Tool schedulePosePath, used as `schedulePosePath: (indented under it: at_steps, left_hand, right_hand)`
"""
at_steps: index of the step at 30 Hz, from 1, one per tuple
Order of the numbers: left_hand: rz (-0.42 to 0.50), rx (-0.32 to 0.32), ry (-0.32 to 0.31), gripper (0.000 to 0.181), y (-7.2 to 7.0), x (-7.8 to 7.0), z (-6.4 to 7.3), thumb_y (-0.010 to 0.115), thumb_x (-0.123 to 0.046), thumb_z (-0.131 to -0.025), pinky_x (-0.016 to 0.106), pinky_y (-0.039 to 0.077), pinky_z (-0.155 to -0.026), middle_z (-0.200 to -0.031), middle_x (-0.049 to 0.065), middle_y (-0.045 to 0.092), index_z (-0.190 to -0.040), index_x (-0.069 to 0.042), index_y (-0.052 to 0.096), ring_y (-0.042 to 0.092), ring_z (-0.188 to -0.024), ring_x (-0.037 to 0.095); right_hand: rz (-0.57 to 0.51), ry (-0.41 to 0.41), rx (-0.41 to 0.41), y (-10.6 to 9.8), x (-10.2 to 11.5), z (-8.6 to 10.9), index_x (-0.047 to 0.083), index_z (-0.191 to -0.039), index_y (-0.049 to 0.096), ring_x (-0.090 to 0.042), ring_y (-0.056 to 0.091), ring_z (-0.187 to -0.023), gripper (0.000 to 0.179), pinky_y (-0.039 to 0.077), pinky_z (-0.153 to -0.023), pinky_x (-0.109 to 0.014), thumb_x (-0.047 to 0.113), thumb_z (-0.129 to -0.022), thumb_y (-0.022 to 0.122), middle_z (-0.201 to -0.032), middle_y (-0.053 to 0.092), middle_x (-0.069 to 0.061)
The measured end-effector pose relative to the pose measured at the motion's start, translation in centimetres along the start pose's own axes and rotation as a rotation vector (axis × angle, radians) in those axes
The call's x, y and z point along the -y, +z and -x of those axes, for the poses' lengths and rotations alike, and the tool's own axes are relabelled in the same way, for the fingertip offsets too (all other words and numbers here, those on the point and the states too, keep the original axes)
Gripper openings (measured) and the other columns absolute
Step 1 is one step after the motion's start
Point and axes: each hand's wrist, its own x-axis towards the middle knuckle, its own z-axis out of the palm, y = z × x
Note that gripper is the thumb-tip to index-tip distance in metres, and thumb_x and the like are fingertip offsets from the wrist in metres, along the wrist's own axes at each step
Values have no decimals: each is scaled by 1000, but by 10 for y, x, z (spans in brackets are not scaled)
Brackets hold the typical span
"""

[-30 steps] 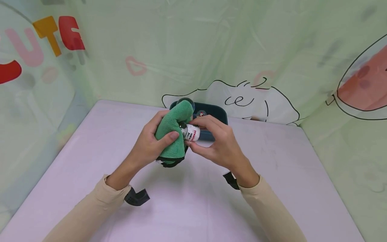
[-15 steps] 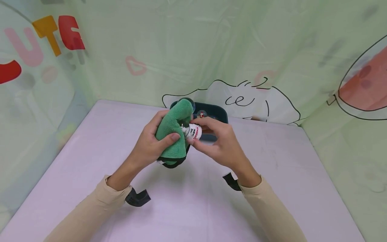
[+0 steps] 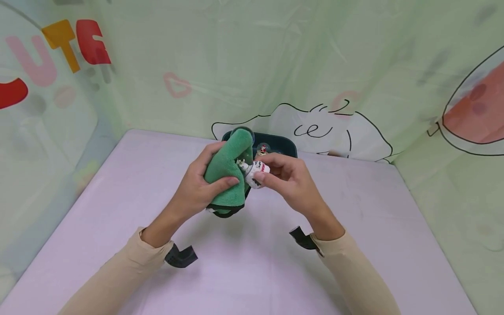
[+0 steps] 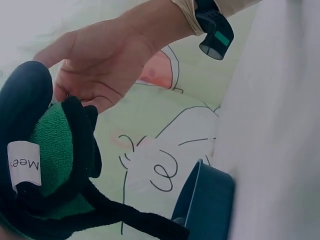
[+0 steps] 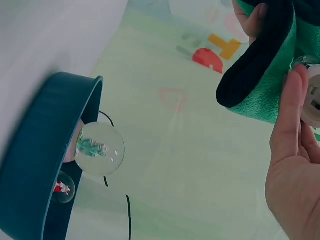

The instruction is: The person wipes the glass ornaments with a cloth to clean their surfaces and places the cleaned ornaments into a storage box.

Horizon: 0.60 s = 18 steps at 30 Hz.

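Observation:
My left hand (image 3: pixel 197 183) grips a folded green towel (image 3: pixel 224 170) with black edging, thumb lying across its front. Tucked against the towel's right side is a small snow globe with a white base (image 3: pixel 257 175) bearing red and dark lettering. My right hand (image 3: pixel 297 181) pinches that base between thumb and fingers. The globe's glass end sits in the towel's fold, mostly hidden. In the right wrist view, the underside of the base (image 5: pixel 314 95) faces the camera beside the fingers. A white tag (image 4: pixel 24 162) shows on the towel's dark edge in the left wrist view.
Behind the hands, a dark blue bin (image 3: pixel 281 141) stands on the pale table (image 3: pixel 252 271). Inside it are a larger snow globe (image 5: pixel 100 149) with a green figure and a smaller one (image 5: pixel 63 187) with a red figure. A printed curtain (image 3: pixel 252 65) rises behind the table.
My right hand has turned the snow globe in the towel, and its base now tilts differently and sits slightly farther right. The left hand and towel have barely shifted.

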Motion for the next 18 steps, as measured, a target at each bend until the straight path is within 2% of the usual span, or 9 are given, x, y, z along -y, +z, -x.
schedulePosePath:
  at_steps: [6,10,15,18]
  left_hand:
    - [-9,13,19,69,1,3,1,80,-30,-89,39,50,-90,-134,7,56,-147,-16,45,56,-112,23]
    - [-4,17,34,73,1,4,1,79,-38,-89,39,49,-93,-137,8,55,-148,-14,44,55,-114,23]
    - [-36,-6,22,68,-2,4,0,80,-17,-89,39,51,-91,-136,7,56,-147,-16,45,56,-113,22]
    - [-46,-35,-43,64,-5,8,1,78,-14,-90,41,51,-91,-134,5,57,-146,-18,47,58,-112,21]
  right_hand:
    - [-124,22,43,-1,-3,0,-15,-111,62,-18,69,-77,24,62,-70,-38,4,-98,60,-98,68,-5]
    - [-169,35,49,0,-4,0,-6,-111,67,-21,71,-76,21,62,-72,-40,8,-99,57,-99,68,-6]
    - [-257,46,48,0,-6,-2,13,-111,71,-20,70,-83,26,62,-73,-41,4,-98,50,-102,66,-6]
    - [-355,60,39,1,-6,-4,16,-111,71,-18,69,-89,31,62,-75,-40,3,-98,47,-106,66,-4]
